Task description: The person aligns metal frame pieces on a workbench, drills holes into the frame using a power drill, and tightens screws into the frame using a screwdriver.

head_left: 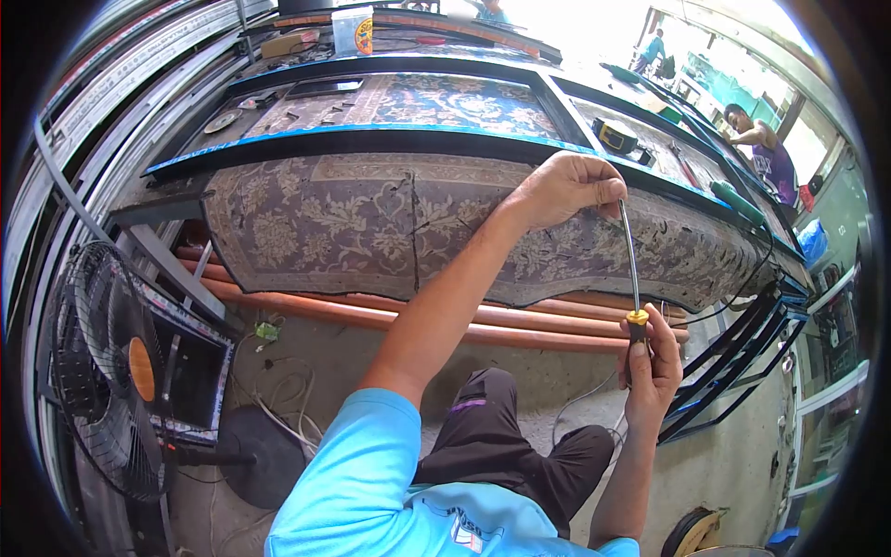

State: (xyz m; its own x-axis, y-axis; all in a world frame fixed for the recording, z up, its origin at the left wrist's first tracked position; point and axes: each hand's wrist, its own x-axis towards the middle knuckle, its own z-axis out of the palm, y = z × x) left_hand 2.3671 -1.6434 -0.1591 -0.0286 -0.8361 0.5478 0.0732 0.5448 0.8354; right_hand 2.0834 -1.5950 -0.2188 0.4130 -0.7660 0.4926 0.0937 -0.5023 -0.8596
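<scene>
A long screwdriver [631, 265] stands almost upright in front of the carpet-covered bench [343, 223]. My right hand [652, 357] is wrapped round its black and yellow handle, low in front of my knees. At the top end of the shaft, my left hand [577, 188] has thumb and fingers pinched together at the tip; whether something small sits between them cannot be made out. Just behind my left hand lies the blue-edged dark frame [371, 139] on the bench.
A tape measure [614, 136] and a green tool [738, 201] lie on the right. A standing fan [107, 371] is at the left. Copper-coloured pipes [371, 314] run under the bench. Another person [766, 153] sits at the far right.
</scene>
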